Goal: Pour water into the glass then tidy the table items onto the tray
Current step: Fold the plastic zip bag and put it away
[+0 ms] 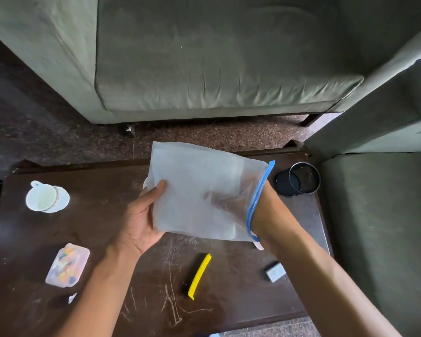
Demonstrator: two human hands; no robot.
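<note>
The left hand (141,215) grips one short edge of a frosted zip bag (204,193), thumb on top and fingers underneath. The right hand (225,200) is pushed inside the bag through its blue zip mouth, up to the wrist; through the plastic it looks spread, but I cannot say whether it holds anything in there.

This looks like the tidying part of the task, the bag being opened or emptied above the desk (112,276). Next the right hand would need to slide out without dragging the zip, and the bag must go somewhere.

Around it on the desk lie a yellow clip (199,276), a small grey block (275,271), a clear lidded box (68,265) of colourful bits, a cup on a saucer (45,197), and a dark holder (301,178) tipped on its side.

I see no tray and no water jug; the bag covers the middle of the desk, with something pale peeking at its edges. The near desk edge is cut off.
</note>
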